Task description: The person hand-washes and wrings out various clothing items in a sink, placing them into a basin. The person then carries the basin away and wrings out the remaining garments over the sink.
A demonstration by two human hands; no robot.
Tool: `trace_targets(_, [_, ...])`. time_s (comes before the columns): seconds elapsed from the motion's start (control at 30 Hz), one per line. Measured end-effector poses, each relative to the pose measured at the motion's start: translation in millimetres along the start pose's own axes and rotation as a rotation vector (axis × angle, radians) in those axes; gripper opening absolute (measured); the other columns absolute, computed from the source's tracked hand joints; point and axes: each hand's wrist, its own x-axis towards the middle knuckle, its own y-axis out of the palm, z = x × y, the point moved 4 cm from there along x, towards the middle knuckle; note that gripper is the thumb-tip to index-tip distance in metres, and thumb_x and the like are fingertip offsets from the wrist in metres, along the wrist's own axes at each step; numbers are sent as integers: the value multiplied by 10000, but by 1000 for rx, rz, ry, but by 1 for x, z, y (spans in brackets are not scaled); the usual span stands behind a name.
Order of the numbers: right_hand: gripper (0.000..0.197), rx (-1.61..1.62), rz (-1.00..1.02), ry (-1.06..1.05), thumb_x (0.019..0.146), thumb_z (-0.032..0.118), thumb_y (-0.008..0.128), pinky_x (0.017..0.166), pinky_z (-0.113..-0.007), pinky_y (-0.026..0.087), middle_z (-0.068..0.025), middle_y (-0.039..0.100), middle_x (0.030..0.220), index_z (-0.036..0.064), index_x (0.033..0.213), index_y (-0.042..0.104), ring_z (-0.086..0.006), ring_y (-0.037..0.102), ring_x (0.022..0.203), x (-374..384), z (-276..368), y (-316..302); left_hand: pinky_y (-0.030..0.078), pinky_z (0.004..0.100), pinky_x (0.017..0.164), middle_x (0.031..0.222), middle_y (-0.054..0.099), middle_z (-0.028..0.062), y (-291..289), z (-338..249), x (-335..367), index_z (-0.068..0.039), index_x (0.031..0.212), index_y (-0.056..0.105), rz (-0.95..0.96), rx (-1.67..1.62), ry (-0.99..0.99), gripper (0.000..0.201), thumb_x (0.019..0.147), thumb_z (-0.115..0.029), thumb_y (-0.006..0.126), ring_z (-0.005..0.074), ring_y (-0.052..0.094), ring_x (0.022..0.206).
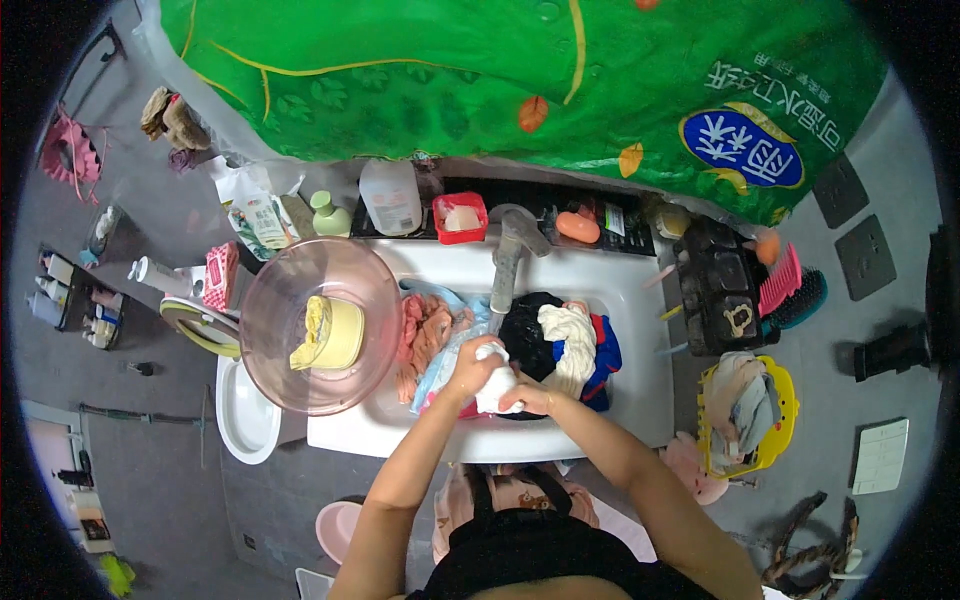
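Both my hands are closed around a bunched white cloth over the front part of the white sink. My left hand wraps its upper left side, and my right hand grips its lower right end. The faucet stands just beyond the hands, its spout pointing toward them. Left of the cloth, pinkish-orange clothing and light blue fabric lie in the sink. To the right are black clothing, a cream-white garment and a blue-and-red one.
A clear pinkish basin holding a yellow item overlaps the sink's left end. Along the back ledge stand a clear jug, a red soap box and orange soap. A yellow basket with cloths hangs at right.
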Motion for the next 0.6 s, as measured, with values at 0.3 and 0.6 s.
trace_targets(0.3, [541,-346,50,-160,753,207,647,743,-265,457,-46,538,1037,45,1208,404,-149,544,895,7,44,87,447,265,670,806,575,61,-76,-32,-48,-8,889,564,-454,-14,204,215,689,-87,567,142,537,735])
trace_targets(0.6, [473,-47,-164,-107,886,359,466,614,-287,462,-65,506,1097,97,1259,340,-155,565,769,82,50,139,406,380,848,1181,441,191,-262,-69,-108,-41,1163,459,-1003,614,-190,529,759,-364,570,327,471,1032])
